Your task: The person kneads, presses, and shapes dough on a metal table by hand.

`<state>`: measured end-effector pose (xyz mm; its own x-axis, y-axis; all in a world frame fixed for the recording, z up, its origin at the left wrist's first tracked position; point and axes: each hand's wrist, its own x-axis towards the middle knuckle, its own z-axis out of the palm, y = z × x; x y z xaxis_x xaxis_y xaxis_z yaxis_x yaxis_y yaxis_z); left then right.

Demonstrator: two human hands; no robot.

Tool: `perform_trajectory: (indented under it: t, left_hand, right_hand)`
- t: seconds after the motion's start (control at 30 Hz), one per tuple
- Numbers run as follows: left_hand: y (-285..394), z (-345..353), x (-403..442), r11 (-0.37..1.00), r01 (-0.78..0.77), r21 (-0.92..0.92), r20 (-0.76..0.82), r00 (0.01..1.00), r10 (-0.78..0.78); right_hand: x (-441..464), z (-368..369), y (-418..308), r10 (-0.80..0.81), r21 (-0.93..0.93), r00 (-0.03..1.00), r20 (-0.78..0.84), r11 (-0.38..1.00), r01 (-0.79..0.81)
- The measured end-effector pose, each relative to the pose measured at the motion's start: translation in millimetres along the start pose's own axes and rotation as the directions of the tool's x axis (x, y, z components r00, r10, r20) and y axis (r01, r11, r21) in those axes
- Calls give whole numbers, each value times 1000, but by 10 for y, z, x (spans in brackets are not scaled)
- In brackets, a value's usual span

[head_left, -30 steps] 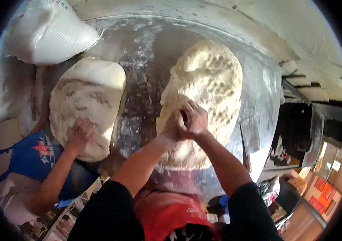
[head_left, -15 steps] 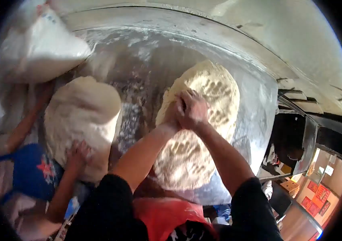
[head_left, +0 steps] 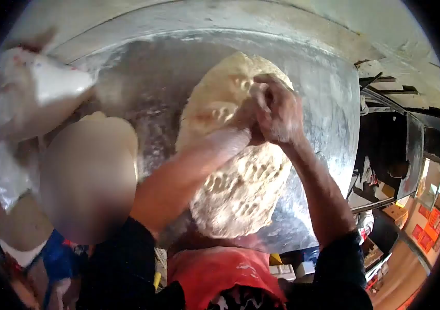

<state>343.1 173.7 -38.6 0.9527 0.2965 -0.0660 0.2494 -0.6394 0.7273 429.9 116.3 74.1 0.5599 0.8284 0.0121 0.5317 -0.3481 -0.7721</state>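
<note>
A large, flat, oval mass of pale dough (head_left: 245, 191) lies on the floured metal worktop (head_left: 328, 134) before me. Rows of knuckle-shaped dents mark its surface. My right hand (head_left: 284, 113) is closed in a fist over the upper right part of the dough. Beside it and partly behind it, my left hand (head_left: 253, 116) is also closed, its fingers mostly hidden. The two hands touch. Whether they press into the dough or hover just over it, I cannot tell.
At the left, a blurred patch covers most of a second dough piece (head_left: 96, 117) and a co-worker in blue (head_left: 60, 263). A white sack (head_left: 24, 98) stands at the upper left. Dark shelving (head_left: 382, 144) adjoins the worktop's right side.
My joined hands have moved up and right across the dough. The view has shifted, and a blurred patch now covers the left side, where the co-worker's hand was pressing the other dough.
</note>
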Motion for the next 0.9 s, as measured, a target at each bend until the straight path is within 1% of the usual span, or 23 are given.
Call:
perform_trajectory:
  t: [0.03, 0.07, 0.1, 0.2, 0.23, 0.27, 0.3, 0.33, 0.37, 0.4, 0.43, 0.47, 0.5, 0.53, 0.57, 0.6, 0.63, 0.67, 0.77, 0.8, 0.83, 0.87, 0.9]
  left_hand:
    - [66, 99, 196, 994, -93, -61, -150, 985, 83]
    - [47, 191, 347, 992, -93, -81, -138, 987, 81]
    - [3, 216, 532, 995, -39, -96, -213, 977, 18]
    - [19, 120, 793, 985, 85, 151, -218, 975, -50]
    - [-10, 127, 867, 978, 63, 198, -244, 970, -13]
    - [-15, 108, 939, 968, 43, 245, -269, 963, 25]
    - [82, 33, 930, 942, 61, 331, -204, 979, 8]
    - [245, -80, 895, 894, 63, 444, -36, 998, -53]
    - [405, -151, 834, 845, 29, 535, 121, 987, -110]
    - [574, -239, 737, 829, 5, 559, 232, 959, -162]
    - [546, -150, 521, 890, -18, 455, 254, 961, -111]
    - [512, -13, 210, 980, 32, 198, 193, 979, -71]
    - [449, 167, -81, 947, 151, -282, 129, 985, -118]
    - [400, 293, -289, 637, 249, -729, 120, 964, -239]
    - [348, 401, -368, 469, 290, -834, 148, 937, -316]
    - [262, 508, -257, 699, 225, -678, 81, 969, -232]
    - [180, 588, -157, 874, 128, -468, 25, 991, -131]
    - [203, 627, -220, 975, 38, -220, 9, 999, -37]
    - [313, 495, -149, 981, -173, 90, -234, 953, 190]
    - [467, 367, -159, 948, -81, 308, 17, 997, 80]
    - [576, 335, -270, 866, -123, 484, 200, 979, 27]
    - [685, 304, -383, 757, -227, 613, 376, 926, -26]
    - [819, 174, -493, 748, -223, 625, 363, 931, -26]
  right_hand:
    - [-16, -39, 236, 7, -100, 997, -77, 995, -15]
    - [6, -25, 612, -246, -93, 957, -156, 968, 233]
    - [140, 65, 836, -378, -91, 876, -301, 925, 368]
    - [454, 69, 1094, -449, -143, 845, -291, 894, 425]
    - [483, 66, 1135, -486, -134, 815, -315, 873, 469]
    - [475, 43, 1138, -456, -136, 838, -300, 890, 435]
    - [430, 18, 1136, -411, -128, 870, -273, 912, 390]
    - [390, -22, 997, -342, -98, 905, -255, 940, 327]
    - [271, -58, 876, -138, -75, 965, -225, 989, 124]
    - [198, -127, 727, 18, 102, 983, -184, 995, 1]
    - [68, -139, 636, 183, 272, 977, -105, 951, -149]
    - [-228, -161, 569, 189, 166, 982, -14, 969, -184]
    - [-523, -182, 504, 192, 55, 978, 78, 979, -197]
    - [-808, -84, 494, -89, 39, 991, -96, 995, 93]
    - [-820, -7, 590, -75, 32, 992, -103, 996, 78]
    - [-848, 48, 707, -227, -23, 955, -190, 974, 227]
    - [-854, 93, 811, -387, -89, 884, -262, 922, 377]
    - [-840, 111, 873, -402, -85, 883, -244, 916, 393]
    - [-785, 128, 948, -439, -77, 851, -289, 896, 437]
    - [-808, 136, 909, -373, -82, 881, -292, 927, 365]
    - [-895, 107, 753, -289, -80, 915, -283, 957, 277]
    - [-1008, 43, 584, -150, 20, 946, -287, 987, 163]
    - [-1083, 3, 507, 97, 188, 982, -164, 980, -65]
